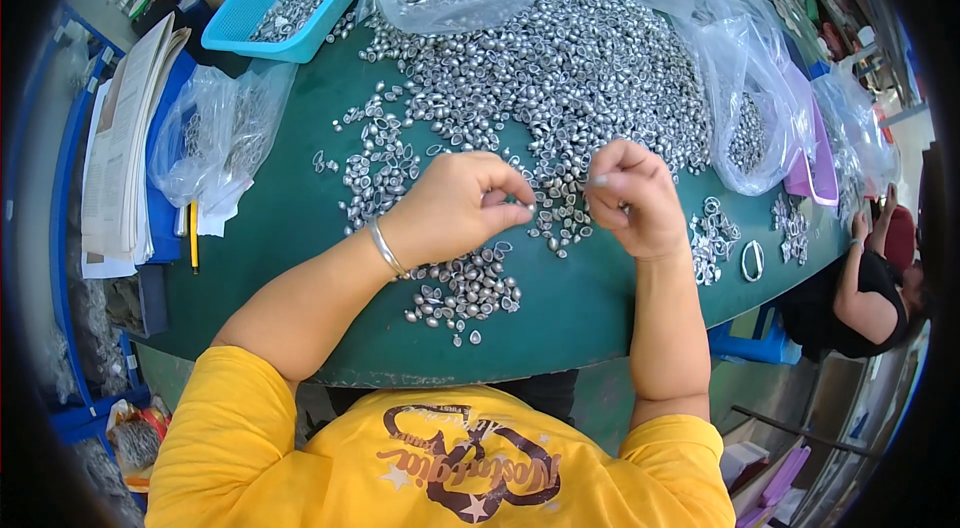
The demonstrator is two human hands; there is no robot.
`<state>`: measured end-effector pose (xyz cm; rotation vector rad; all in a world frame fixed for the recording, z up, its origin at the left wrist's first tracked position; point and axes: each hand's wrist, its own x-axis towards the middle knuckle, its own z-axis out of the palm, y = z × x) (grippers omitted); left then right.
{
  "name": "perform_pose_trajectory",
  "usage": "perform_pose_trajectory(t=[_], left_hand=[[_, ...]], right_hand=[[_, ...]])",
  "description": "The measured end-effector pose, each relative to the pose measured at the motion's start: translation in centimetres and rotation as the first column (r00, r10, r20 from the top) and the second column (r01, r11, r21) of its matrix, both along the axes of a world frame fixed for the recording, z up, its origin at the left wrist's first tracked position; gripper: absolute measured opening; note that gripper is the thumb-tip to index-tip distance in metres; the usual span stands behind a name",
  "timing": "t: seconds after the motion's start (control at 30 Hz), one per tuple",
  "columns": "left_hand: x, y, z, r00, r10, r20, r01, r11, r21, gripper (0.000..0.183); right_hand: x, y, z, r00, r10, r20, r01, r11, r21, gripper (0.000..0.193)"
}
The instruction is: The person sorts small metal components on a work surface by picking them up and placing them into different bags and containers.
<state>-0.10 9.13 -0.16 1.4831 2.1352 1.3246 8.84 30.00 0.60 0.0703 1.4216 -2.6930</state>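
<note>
A broad heap of small silver teardrop-shaped metal pieces (560, 68) spreads over the green table in front of me. My left hand (450, 203), with a silver bangle (384, 250) on its wrist, has thumb and forefinger pinched at the heap's near edge. Whatever sits in that pinch is too small to name. Off to the right, my right hand (640, 203) is raised with its fingers curled against the thumb; its contents, if any, cannot be made out. Between my forearms lies a smaller pile of the silver pieces (470, 286).
Clear plastic bags (735, 78) of pieces and a turquoise basket (290, 48) stand around the heap. At right are small clusters of pieces (712, 243), a white ring (751, 261) and a purple tray (822, 158). Papers (130, 138) stand at left. Another person (870, 298) sits far right.
</note>
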Motion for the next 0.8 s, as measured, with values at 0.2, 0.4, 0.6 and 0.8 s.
perform_pose_trajectory(t=[0.2,0.4,0.6,0.8], left_hand=[[-1.5,-0.4,0.5,0.202,-0.065,0.977,-0.238,0.964,0.114,0.010],[-0.8,1.2,-0.4,0.957,0.276,0.090,-0.275,0.961,-0.024,0.010],[-1.4,2.9,-1.7,0.929,0.145,-0.340,-0.205,0.968,-0.147,0.009],[-1.6,2.8,-1.1,0.985,0.172,-0.027,-0.175,0.974,-0.142,0.014]], right_hand=[[0.3,-2.2,0.1,0.985,-0.169,-0.046,0.111,0.395,0.912,0.009],[0.2,-3.4,-1.0,0.986,-0.011,-0.168,0.168,0.004,0.986,0.011],[0.0,-0.2,0.1,0.986,-0.167,-0.001,0.167,0.984,0.066,0.011],[-0.3,-1.5,-0.5,0.973,-0.227,-0.054,0.173,0.551,0.817,0.009]])
